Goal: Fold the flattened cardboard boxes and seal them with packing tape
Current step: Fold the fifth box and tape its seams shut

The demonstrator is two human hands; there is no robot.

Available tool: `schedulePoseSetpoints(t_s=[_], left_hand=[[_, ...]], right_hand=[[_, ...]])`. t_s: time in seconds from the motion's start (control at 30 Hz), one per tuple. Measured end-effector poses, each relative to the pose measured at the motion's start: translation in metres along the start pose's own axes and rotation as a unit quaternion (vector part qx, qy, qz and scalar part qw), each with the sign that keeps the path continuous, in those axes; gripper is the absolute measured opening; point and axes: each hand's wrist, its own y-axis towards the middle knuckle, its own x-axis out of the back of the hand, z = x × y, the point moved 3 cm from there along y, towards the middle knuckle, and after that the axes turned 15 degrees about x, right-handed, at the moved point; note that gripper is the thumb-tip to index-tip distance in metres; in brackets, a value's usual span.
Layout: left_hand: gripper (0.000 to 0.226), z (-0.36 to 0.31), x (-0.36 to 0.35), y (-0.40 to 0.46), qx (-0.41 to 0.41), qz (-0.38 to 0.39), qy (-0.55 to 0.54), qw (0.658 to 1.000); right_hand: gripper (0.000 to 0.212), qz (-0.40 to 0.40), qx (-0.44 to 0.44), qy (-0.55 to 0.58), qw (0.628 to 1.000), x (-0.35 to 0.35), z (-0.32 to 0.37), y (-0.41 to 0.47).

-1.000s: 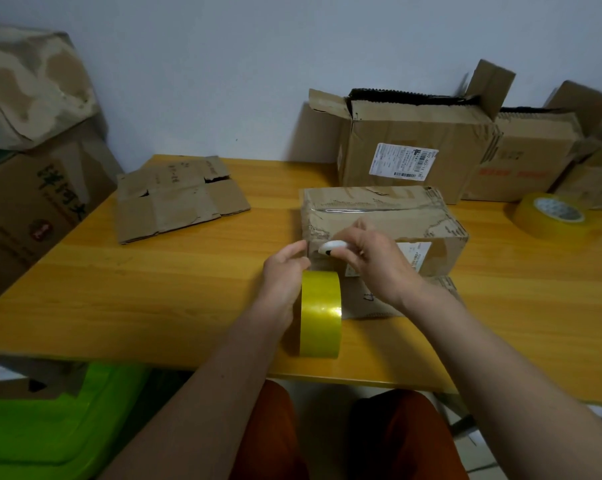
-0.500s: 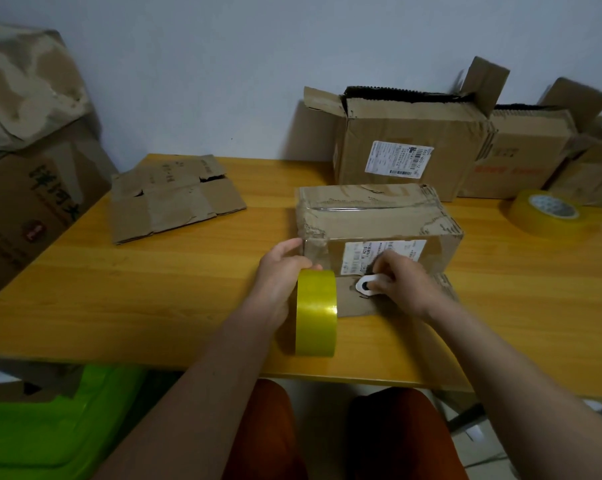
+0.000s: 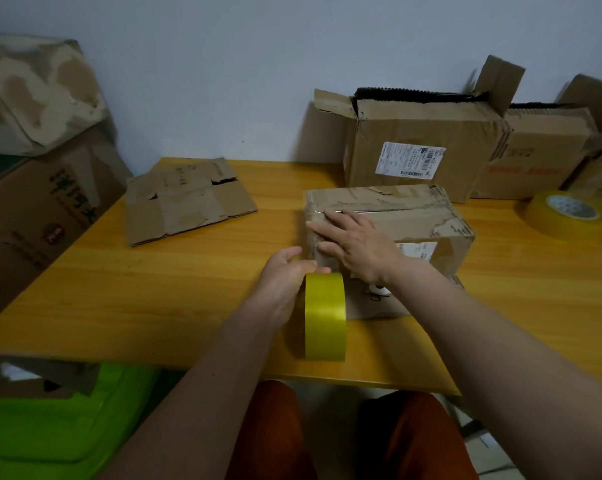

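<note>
At the centre of the frame we see a folded cardboard box [image 3: 389, 220] on the yellow wooden worktop [image 3: 154, 299], its top seam under a glossy strip of clear tape. The right hand [image 3: 356, 244] lies flat on the box's near left corner, fingers straight and spread, pressing the cardboard. Just below it the left hand [image 3: 285, 275] grips a roll of yellow packing tape [image 3: 325, 315] standing on edge on the worktop, thumb over its top; the roll is just beside the box's near face. A white label [image 3: 420, 251] shows on that face, its print too small for us to read.

At upper right, against the wall, an open box [image 3: 424, 150] stands with flaps up and a dark interior whose contents we cannot make out; it bears a white shipping label [image 3: 410, 159] with a barcode, otherwise illegible. Beside it, further right, a second open box [image 3: 541, 154] carries blurred red lettering. A second tape roll [image 3: 566, 216] lies flat at the right edge.

Left of centre a flattened cardboard box [image 3: 185, 199] lies on the worktop with faint handwritten marks. At far left a large carton [image 3: 40, 216] shows dark printed characters and a round red emblem. A green bin [image 3: 64, 427] fills the lower left corner.
</note>
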Motion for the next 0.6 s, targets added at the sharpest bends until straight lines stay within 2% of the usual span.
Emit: schedulePoseSetpoints(t_s=[0.1,0.17,0.23,0.3,0.37,0.4,0.43,0.53,0.6], left_hand=[[0.06,0.001,-0.002,-0.002,0.008,0.011,0.013,1.0],[0.059,0.001,-0.002,-0.007,0.006,0.021,0.01,1.0],[0.057,0.003,0.003,-0.01,-0.013,0.012,0.004,1.0],[0.056,0.005,0.009,-0.014,-0.041,-0.007,0.002,0.999],[0.056,0.005,0.011,-0.017,-0.065,-0.016,0.0,0.998],[0.055,0.005,0.011,-0.018,-0.076,-0.016,-0.001,0.997],[0.053,0.005,0.01,-0.02,-0.085,-0.016,-0.002,0.996],[0.042,0.009,0.008,-0.027,-0.112,-0.028,0.005,0.993],[0.029,0.011,0.011,-0.031,-0.143,-0.065,0.02,0.987]], right_hand=[[0.05,0.0,0.009,-0.05,0.999,-0.001,-0.001,-0.003],[0.05,0.014,-0.002,-0.041,0.999,0.0,-0.001,-0.004],[0.05,0.017,-0.007,0.025,1.0,0.008,0.003,-0.004],[0.046,-0.076,-0.012,0.128,0.989,0.021,0.01,-0.009],[0.03,-0.234,-0.03,0.214,0.948,0.033,0.022,-0.022],[0.022,-0.279,-0.05,0.268,0.921,0.033,0.028,-0.029],[0.02,-0.28,-0.077,0.335,0.896,0.03,0.034,-0.034],[0.023,-0.181,-0.151,0.497,0.835,0.012,0.046,-0.045],[0.014,-0.185,-0.177,0.554,0.792,0.008,0.05,-0.049]])
